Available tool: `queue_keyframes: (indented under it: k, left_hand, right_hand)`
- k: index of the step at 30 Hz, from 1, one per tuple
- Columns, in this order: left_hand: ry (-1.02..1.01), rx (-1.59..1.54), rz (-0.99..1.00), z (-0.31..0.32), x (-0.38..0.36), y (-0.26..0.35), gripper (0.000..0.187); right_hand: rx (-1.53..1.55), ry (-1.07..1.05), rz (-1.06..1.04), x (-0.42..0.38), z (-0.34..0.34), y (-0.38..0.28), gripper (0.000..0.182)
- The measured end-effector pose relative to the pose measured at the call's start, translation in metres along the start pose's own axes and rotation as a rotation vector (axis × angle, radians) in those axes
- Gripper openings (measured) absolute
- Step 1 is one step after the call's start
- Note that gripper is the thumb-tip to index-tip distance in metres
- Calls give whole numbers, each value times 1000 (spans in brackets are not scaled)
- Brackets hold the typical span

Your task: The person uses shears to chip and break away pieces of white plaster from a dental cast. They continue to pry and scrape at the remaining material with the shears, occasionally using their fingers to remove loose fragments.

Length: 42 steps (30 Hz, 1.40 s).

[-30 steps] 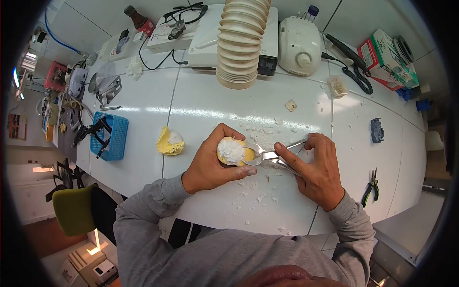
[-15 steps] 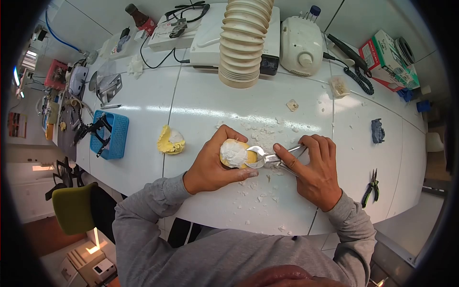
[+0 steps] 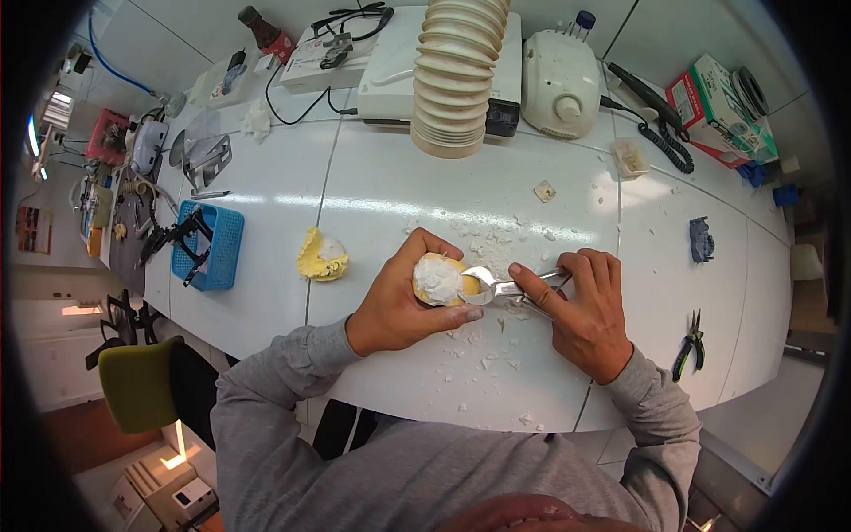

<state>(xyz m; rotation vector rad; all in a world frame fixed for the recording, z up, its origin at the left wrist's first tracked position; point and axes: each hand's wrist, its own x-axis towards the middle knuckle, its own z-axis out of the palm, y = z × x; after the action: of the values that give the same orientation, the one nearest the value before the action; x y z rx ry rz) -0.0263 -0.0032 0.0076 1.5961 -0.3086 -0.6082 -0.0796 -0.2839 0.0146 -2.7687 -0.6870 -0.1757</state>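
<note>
My left hand (image 3: 394, 306) is wrapped round a rounded plaster piece (image 3: 439, 282), yellow with a rough white top. In my right hand (image 3: 589, 310) are silver metal nippers (image 3: 532, 286), with the fingers and thumb closed round the handles. The curved jaws (image 3: 477, 284) sit against the right edge of the plaster piece, and its underside is hidden by my left hand. White plaster crumbs (image 3: 489, 246) lie on the table beyond and below the hands. To the left rests a yellow and white dental model (image 3: 321, 257), apart from both hands.
A blue basket (image 3: 229, 248) holding a black device stands left. Green-handled pliers (image 3: 690, 346) and a grey-blue lump (image 3: 701, 240) lie right. A ribbed hose (image 3: 454, 89) hangs at the back, beside a white control unit (image 3: 560, 84) with a black corded handpiece (image 3: 643, 96).
The view has shifted slightly. Both hands keep their grips, and the nippers' jaws stay at the right edge of the plaster piece.
</note>
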Motion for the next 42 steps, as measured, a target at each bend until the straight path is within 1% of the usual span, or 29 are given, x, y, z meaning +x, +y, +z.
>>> queue_keyframes:
  k: [5, 8, 11, 14, 17, 20, 23, 24, 26, 29, 32, 33, 36, 42]
  left_hand:
    - [0, 33, -1, 0, 0, 2, 62]
    - [12, -15, -14, 0, 0, 3, 61]
    - [12, 61, 111, 0, 2, -3, 58]
    - [17, 47, 8, 0, 0, 3, 59]
    - [6, 37, -15, -1, 0, 6, 58]
    - [11, 92, 44, -2, 1, 2, 57]
    - [11, 10, -12, -1, 1, 4, 57]
    - [12, 11, 8, -1, 1, 3, 57]
    - [18, 13, 47, -2, 2, -1, 57]
    - [-7, -95, -10, -5, 4, 2, 59]
    - [-25, -35, 73, -6, 5, -2, 62]
    - [-33, -24, 63, -6, 5, -1, 65]
    - [-45, -3, 45, -7, 5, 0, 70]
    - [-39, 61, 50, -4, 6, 0, 76]
  right_hand:
    - [6, 18, -30, 0, 1, 2, 79]
    - [23, 38, -42, -1, 4, 3, 76]
    - [26, 32, -50, -2, 3, 3, 73]
    - [30, 41, -70, 0, 2, 4, 70]
    - [37, 45, -83, -1, 1, 5, 67]
    - [48, 55, -91, -1, 1, 6, 67]
    - [64, 50, -92, -3, 3, 5, 67]
    - [71, 45, -93, -4, 3, 5, 67]
    - [90, 28, -74, -3, 2, 2, 70]
    - [131, -3, -51, 1, -6, -1, 77]
    - [130, -33, -37, 3, -16, -1, 84]
    - [125, -44, -32, 3, -17, -1, 86]
    - [120, -9, -26, 4, -16, -1, 89]
    - [64, -67, 9, 2, -19, -8, 91]
